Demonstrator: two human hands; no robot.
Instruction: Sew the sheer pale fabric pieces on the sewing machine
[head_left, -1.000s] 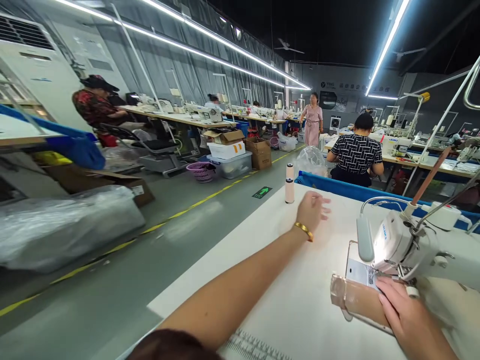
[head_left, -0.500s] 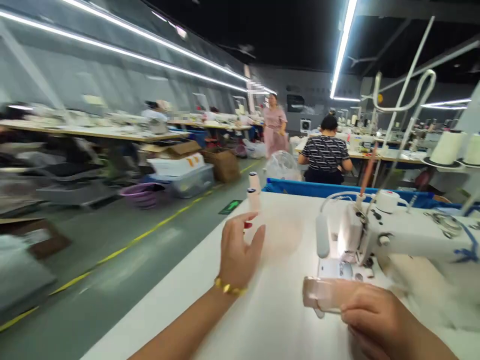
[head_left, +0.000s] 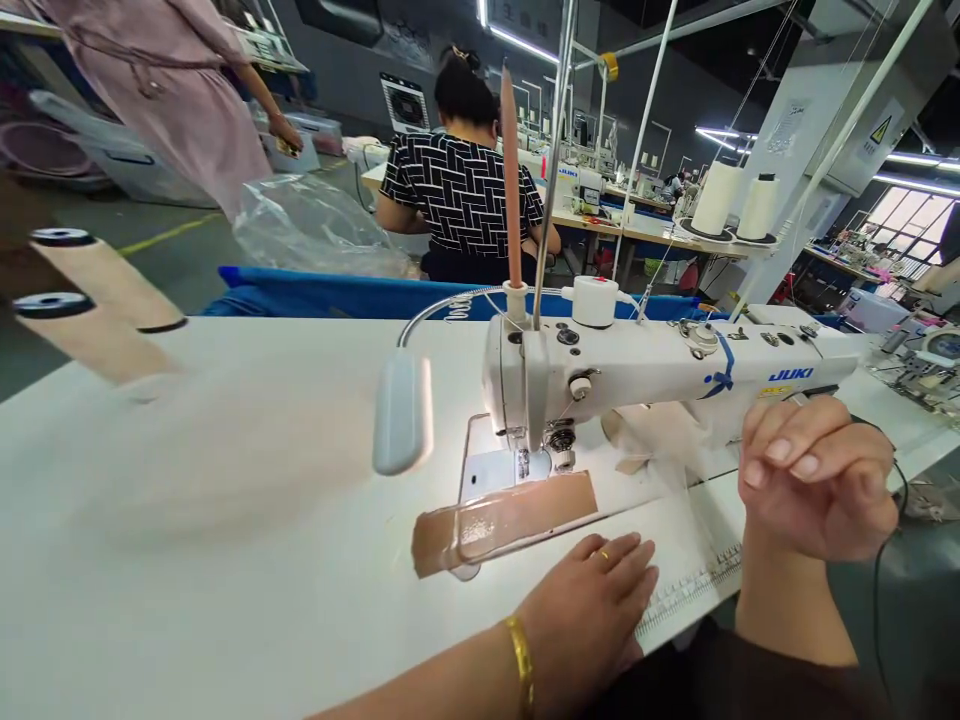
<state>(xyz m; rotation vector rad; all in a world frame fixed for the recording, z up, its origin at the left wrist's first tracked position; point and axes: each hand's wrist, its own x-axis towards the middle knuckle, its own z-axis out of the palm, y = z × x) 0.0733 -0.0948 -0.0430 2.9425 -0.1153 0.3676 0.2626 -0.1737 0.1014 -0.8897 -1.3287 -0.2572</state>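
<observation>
A tan, shiny strip (head_left: 517,512) lies on the bed of a white JUKI sewing machine (head_left: 645,350), just in front of its presser foot, with neither hand gripping it. My left hand (head_left: 592,600), wearing a gold bracelet and a ring, rests palm down on the table near the strip's right end, fingers stretched out. Raised at the right, above the table edge, my right hand (head_left: 821,480) has its fingers curled in, and I see nothing in them. Pale sheer fabric (head_left: 660,445) sits under the machine's arm. A printed ruler (head_left: 690,590) runs along the table's front edge.
Two thread cones (head_left: 97,330) stand at the table's left. A lamp (head_left: 399,410) on a bent neck hangs left of the needle. Behind the table are a blue cloth trough (head_left: 315,295), a clear plastic bag (head_left: 315,225), a seated person (head_left: 465,190) and a standing person (head_left: 172,90).
My view has swung right. The strip has left my right hand and lies on the machine bed. My left hand has come down onto the table; my right hand has moved up and right.
</observation>
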